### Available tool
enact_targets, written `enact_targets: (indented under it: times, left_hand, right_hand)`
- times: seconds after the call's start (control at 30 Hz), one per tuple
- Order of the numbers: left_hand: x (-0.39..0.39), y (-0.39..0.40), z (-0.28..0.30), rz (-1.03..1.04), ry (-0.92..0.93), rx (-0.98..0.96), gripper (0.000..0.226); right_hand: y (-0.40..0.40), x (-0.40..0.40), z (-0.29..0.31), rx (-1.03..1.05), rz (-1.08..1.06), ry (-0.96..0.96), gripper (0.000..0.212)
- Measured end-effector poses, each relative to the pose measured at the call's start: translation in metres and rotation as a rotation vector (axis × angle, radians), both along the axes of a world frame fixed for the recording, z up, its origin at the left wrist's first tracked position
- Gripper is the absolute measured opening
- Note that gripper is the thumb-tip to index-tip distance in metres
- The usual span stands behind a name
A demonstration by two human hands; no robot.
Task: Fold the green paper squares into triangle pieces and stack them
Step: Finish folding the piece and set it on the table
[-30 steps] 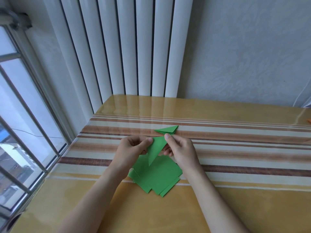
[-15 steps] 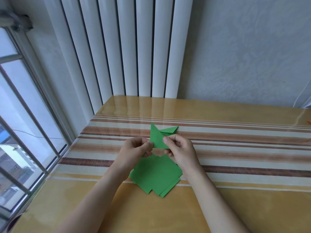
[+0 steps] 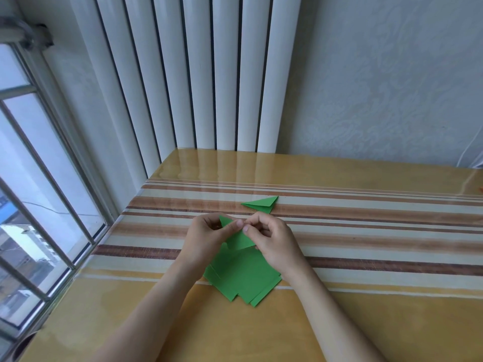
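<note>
Head view, I saw my left hand [image 3: 206, 237] and right hand [image 3: 271, 240] both pinching a green piece [image 3: 239, 239] above the squares [image 3: 243, 279], folded triangle [image 3: 261, 204] lay beyond on the table [image 3: 366, 322]

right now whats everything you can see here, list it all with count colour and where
folded paper piece: one, green, held above the table between both hands
finished triangle piece: one, green, on the striped cloth beyond the hands
stack of paper squares: several, exact count unclear, green, fanned on the table under the wrists
table: one, yellow with brown and cream stripes under a glossy cover
radiator: one, white, against the wall behind the table
window: one, pale frame, far left
left hand: one, pinches the piece's left part
right hand: one, pinches its upper right edge
</note>
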State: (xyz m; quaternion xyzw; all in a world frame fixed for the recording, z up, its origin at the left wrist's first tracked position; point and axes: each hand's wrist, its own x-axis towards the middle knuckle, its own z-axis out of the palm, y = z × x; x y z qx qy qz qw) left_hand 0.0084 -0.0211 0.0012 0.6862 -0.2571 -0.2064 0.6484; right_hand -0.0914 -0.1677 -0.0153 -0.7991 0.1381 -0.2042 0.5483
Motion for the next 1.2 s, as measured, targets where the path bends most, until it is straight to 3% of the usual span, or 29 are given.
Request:
enact_targets:
  times: [0.23,0.5,1.0,1.2]
  left_hand:
    - [0.006,-0.001,-0.007,0.157,-0.063,-0.03,0.02]
    - [0.0,-0.004,-0.007,0.048,-0.155,0.014,0.009]
    - [0.004,-0.003,-0.004,0.194,-0.164,0.011,0.027]
    - [0.008,-0.001,-0.005,0.238,-0.155,-0.02,0.02]
  right_hand:
    - [-0.002,-0.002,0.001,-0.058,-0.103,-0.006,0.015]
    - [0.0,-0.002,0.001,-0.083,-0.061,-0.003,0.009]
    - [-0.004,-0.001,0.0,-0.146,-0.164,0.053,0.014]
    - [-0.016,-0.004,0.002,-0.037,-0.202,0.09,0.014]
